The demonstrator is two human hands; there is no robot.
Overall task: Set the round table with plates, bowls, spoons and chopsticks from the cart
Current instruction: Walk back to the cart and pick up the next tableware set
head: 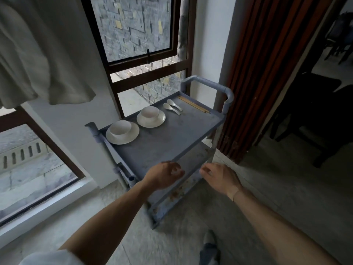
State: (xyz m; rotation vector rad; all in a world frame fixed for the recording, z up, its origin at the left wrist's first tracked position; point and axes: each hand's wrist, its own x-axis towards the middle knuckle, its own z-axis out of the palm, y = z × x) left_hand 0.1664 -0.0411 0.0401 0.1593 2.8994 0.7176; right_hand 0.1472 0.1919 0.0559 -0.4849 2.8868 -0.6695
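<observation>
Fingers (176, 170) of the left hand (164, 175) curl loosely near the front edge of the grey cart (172, 142), grasping nothing; the right hand (219, 176) hovers beside it, fingers slack and empty. On the cart's top shelf sit two bowls on plates (122, 131) (150, 116), two spoons (172, 107) and chopsticks (193, 104) by the handle

bare forearms, a white short sleeve (51, 258) on the left arm, blue trousers (209, 254) and a grey shoe (209, 237).
</observation>
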